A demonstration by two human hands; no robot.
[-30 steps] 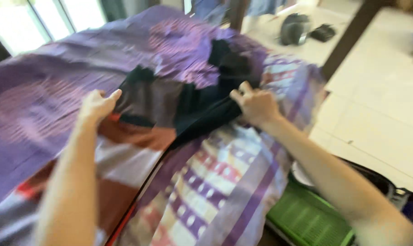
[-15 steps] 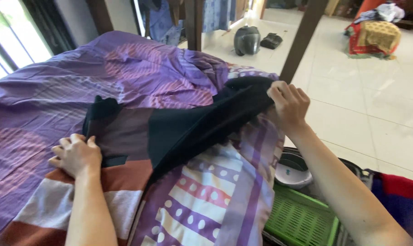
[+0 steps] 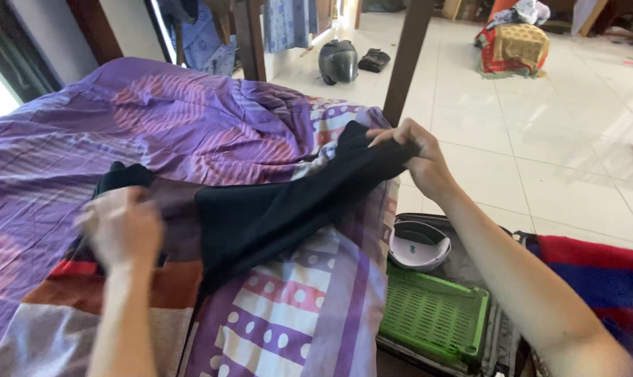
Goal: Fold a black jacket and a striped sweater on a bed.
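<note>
Your right hand [image 3: 418, 157] pinched one end of the dark cloth [image 3: 274, 209], lifted just above the purple bedspread [image 3: 156, 126]. Your left hand [image 3: 121, 230] sat blurred at the cloth's other end; I could not tell its grip. If that end was loose, the cloth risked sliding toward the green basket [image 3: 435, 318].

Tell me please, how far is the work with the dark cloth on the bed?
Done: the dark cloth is partly spread over the purple bedcover. In hand: the right hand pinches one bunched end, lifted, and the left hand, blurred, is at the other end. Left: the cloth shows creases and an uneven drape, no neat fold yet. The green basket on the floor looks empty.
</note>
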